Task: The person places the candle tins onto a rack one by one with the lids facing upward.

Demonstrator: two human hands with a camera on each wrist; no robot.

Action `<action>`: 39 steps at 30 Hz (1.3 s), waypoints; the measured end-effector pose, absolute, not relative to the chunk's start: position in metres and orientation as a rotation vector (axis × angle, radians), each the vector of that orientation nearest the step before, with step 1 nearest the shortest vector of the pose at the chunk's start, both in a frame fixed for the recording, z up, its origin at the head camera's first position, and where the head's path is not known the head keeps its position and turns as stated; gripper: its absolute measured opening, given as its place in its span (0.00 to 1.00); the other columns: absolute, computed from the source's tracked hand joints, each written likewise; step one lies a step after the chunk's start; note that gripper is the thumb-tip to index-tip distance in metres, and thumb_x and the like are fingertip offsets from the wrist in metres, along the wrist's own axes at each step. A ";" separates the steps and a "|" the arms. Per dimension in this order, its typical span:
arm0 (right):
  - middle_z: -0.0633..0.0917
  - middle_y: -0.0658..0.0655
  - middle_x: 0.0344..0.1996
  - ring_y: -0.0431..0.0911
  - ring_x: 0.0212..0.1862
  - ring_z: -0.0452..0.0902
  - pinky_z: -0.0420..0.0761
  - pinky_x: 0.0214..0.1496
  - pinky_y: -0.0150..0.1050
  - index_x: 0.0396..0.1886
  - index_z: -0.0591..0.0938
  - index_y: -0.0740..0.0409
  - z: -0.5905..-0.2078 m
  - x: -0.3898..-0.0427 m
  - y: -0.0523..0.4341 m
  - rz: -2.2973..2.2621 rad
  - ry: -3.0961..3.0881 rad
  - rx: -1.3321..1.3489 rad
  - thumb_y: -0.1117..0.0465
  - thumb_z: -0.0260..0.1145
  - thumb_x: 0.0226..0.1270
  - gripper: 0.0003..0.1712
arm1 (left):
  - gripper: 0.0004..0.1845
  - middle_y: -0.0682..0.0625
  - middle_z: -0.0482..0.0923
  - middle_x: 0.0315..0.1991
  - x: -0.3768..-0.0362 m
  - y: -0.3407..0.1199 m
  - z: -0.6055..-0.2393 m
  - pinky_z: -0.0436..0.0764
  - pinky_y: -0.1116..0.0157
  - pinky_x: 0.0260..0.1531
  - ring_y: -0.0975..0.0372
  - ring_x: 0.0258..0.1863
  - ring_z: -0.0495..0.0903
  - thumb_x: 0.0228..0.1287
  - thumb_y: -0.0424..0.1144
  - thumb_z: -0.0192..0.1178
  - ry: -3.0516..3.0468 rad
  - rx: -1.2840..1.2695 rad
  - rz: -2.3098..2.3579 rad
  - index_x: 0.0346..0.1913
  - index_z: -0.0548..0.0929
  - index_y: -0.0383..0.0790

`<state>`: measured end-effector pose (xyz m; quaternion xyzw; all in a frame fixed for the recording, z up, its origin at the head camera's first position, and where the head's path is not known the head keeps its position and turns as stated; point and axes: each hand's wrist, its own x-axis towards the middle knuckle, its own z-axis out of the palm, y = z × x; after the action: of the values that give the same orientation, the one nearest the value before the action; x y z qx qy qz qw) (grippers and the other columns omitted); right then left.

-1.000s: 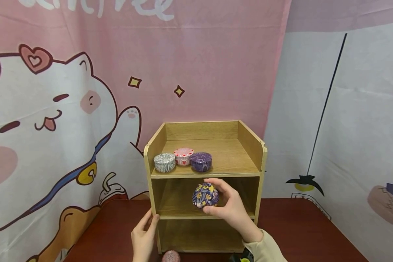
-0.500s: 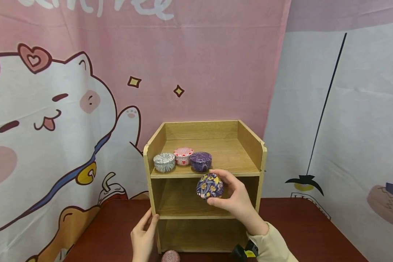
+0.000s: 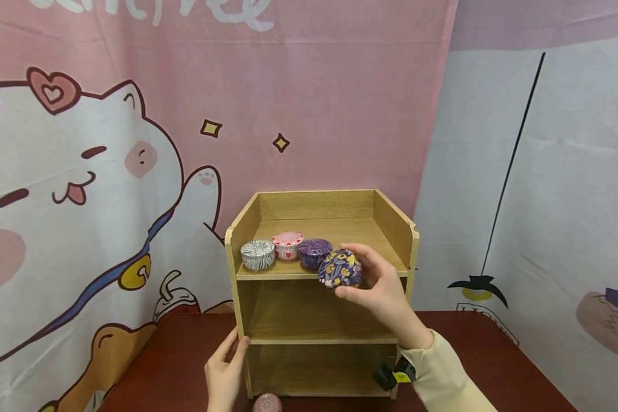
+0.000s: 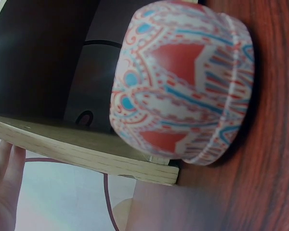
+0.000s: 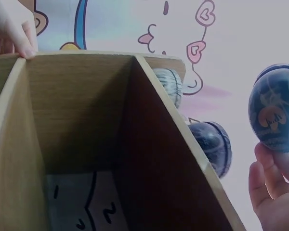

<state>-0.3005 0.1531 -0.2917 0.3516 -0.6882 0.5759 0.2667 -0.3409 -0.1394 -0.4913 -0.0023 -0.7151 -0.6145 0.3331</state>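
Note:
A wooden shelf unit [image 3: 319,274] stands on a dark red table [image 3: 175,366]. My right hand [image 3: 351,273] grips a purple tin with yellow flowers [image 3: 337,268], tilted, at the front edge of the top shelf. The right wrist view shows that flowered tin [image 5: 274,108] held by the fingers [image 5: 269,192]. On the top shelf sit a silver patterned tin [image 3: 258,254], a red-and-white tin [image 3: 288,245] and a plain purple tin [image 3: 313,253] in a row. My left hand [image 3: 230,356] rests with straight fingers on the unit's left front post.
A pink and red patterned tin [image 3: 268,403] sits on the table just in front of the unit's base; this patterned tin [image 4: 183,82] fills the left wrist view. The middle and bottom shelves hold nothing. A cartoon cat backdrop [image 3: 82,171] hangs behind.
My right hand has raised the flowered tin from in front of the middle shelf up and to the right, to the top shelf's front edge. The left hand has stayed put.

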 end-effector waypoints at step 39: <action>0.78 0.55 0.61 0.49 0.44 0.80 0.80 0.41 0.34 0.64 0.74 0.54 -0.246 -0.346 0.174 1.618 -2.064 0.577 0.61 0.76 0.56 0.35 | 0.19 0.49 0.87 0.31 -0.341 -0.139 -0.490 0.76 0.75 0.27 0.67 0.25 0.81 0.60 0.43 0.69 -1.923 0.054 -1.506 0.54 0.85 0.43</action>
<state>-0.3463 0.1739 -0.2456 0.2093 -0.7486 0.5870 0.2263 -0.3406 -0.1388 -0.4900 0.0208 -0.7395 -0.5791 0.3424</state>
